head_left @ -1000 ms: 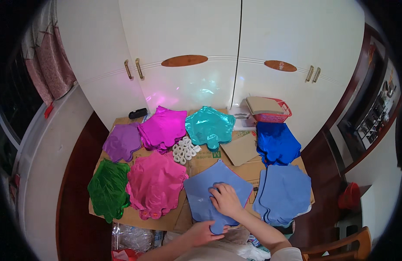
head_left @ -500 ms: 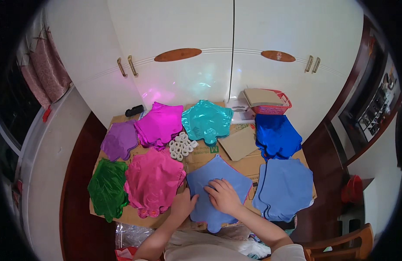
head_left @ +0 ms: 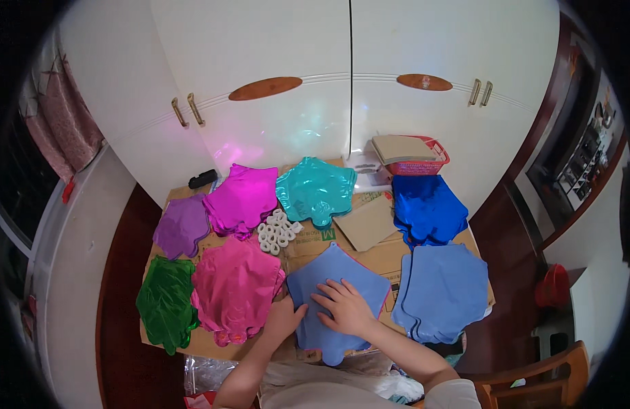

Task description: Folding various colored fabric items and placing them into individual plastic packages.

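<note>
A flat, blue-grey foil balloon (head_left: 339, 266), star-like with a short tab at its near end, lies in front of me. Pink shows along its right edge. My right hand (head_left: 345, 310) rests palm down on its middle, fingers spread. At its left edge is my left hand (head_left: 282, 320), thumb over the border; the other fingers are mostly hidden. Right of it lies a stack of blue-grey foil balloons (head_left: 444, 293). A stack of pink foil balloons (head_left: 236, 286) sits close to my left hand, with green ones (head_left: 166, 300) beyond it.
Farther back lie purple (head_left: 182, 226), magenta (head_left: 243, 198), teal (head_left: 317, 191) and dark blue foil stacks (head_left: 429, 208). White rings (head_left: 277, 233) cluster mid-table near a cardboard piece (head_left: 369, 225). A red basket (head_left: 424, 167) stands before the white cupboard. A wooden chair (head_left: 540, 378) is at lower right.
The whole scene has shifted slightly left in the view. Both hands stay at the same blue-grey foil balloon, the right one still flat on its middle.
</note>
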The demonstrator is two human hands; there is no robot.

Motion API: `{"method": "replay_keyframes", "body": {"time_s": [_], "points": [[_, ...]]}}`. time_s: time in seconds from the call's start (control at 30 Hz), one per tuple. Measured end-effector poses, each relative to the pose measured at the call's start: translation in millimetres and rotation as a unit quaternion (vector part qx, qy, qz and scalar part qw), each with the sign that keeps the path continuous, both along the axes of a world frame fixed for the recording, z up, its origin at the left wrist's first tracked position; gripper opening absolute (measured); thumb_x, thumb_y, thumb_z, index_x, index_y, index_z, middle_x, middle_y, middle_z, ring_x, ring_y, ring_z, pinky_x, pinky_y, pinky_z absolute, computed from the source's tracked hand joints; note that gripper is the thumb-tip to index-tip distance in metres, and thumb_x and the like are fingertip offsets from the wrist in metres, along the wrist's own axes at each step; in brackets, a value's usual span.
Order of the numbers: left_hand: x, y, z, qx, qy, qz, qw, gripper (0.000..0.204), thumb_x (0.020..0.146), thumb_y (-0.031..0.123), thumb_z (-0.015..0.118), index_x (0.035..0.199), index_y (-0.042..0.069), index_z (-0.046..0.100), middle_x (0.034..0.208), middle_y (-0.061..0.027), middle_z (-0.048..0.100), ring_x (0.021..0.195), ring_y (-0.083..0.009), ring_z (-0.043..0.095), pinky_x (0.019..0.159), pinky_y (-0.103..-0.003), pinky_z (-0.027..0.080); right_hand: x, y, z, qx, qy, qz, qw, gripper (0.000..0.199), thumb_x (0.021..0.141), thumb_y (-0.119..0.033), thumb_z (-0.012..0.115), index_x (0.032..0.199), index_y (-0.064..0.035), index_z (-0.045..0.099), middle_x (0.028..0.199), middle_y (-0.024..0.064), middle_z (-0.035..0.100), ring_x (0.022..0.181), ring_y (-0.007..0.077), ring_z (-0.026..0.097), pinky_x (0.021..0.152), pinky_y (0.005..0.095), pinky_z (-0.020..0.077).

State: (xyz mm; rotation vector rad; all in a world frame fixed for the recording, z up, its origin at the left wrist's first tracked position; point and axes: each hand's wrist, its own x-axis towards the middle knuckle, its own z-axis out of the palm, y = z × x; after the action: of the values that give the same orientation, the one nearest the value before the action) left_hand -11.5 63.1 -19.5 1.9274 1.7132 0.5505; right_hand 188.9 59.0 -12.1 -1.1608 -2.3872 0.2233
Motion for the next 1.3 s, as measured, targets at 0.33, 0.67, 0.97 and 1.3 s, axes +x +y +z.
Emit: {"method": "replay_keyframes", "body": {"time_s": [0.33, 0.67, 0.97, 1.3], "points": [[14.9, -7.3, 13.3, 0.028, -0.028, 0.026, 0.999, 0.039, 0.076, 0.025, 0.064, 0.105, 0.001, 0.053, 0.086, -0.0235, 0.064, 0.082, -0.0418, 0.062, 0.074, -0.050, 0.049, 1.8, -0.2, -1.3, -0.009, 0.053, 0.011, 0.999, 0.036, 0.082, -0.023, 0.060, 0.114, -0.0076, 0.058, 0.121, 0.0114, 0.054, 0.120, 0.0289, 0.045, 0.102, 0.0427, 0.0339], [42.9, -11.1, 7.2, -0.009, -0.061, -0.049, 0.997, 0.027, 0.075, 0.016, 0.063, 0.096, 0.003, 0.052, 0.075, -0.0181, 0.062, 0.075, -0.0374, 0.063, 0.067, -0.045, 0.048, 5.2, 6.9, -3.2, -0.211, 0.364, -0.133, 0.898, 0.038, 0.085, -0.017, 0.061, 0.113, -0.0020, 0.040, 0.084, 0.0173, 0.056, 0.073, 0.0373, 0.058, 0.064, 0.0423, 0.0478], [15.6, -5.1, 21.0, 0.067, 0.027, -0.244, 0.967, 0.049, 0.079, 0.032, 0.067, 0.119, 0.008, 0.052, 0.114, -0.0136, 0.056, 0.106, -0.0306, 0.053, 0.088, -0.042, 0.044, 4.5, 34.5, -28.7, -0.195, 0.286, -0.148, 0.926, 0.030, 0.084, -0.009, 0.060, 0.104, -0.0039, 0.038, 0.074, 0.0195, 0.056, 0.073, 0.0420, 0.059, 0.061, 0.0478, 0.0458], [-0.9, 34.8, 23.1, 0.109, 0.218, -0.371, 0.896, 0.103, 0.067, 0.066, 0.064, 0.145, 0.012, 0.023, 0.150, -0.0157, 0.021, 0.139, -0.0385, 0.015, 0.110, -0.054, 0.016, 8.2, 37.1, -20.3, -0.315, 0.358, -0.159, 0.864, 0.021, 0.086, -0.003, 0.055, 0.100, -0.0048, 0.039, 0.069, 0.0152, 0.057, 0.047, 0.0267, 0.059, 0.043, 0.0383, 0.0458]]}}
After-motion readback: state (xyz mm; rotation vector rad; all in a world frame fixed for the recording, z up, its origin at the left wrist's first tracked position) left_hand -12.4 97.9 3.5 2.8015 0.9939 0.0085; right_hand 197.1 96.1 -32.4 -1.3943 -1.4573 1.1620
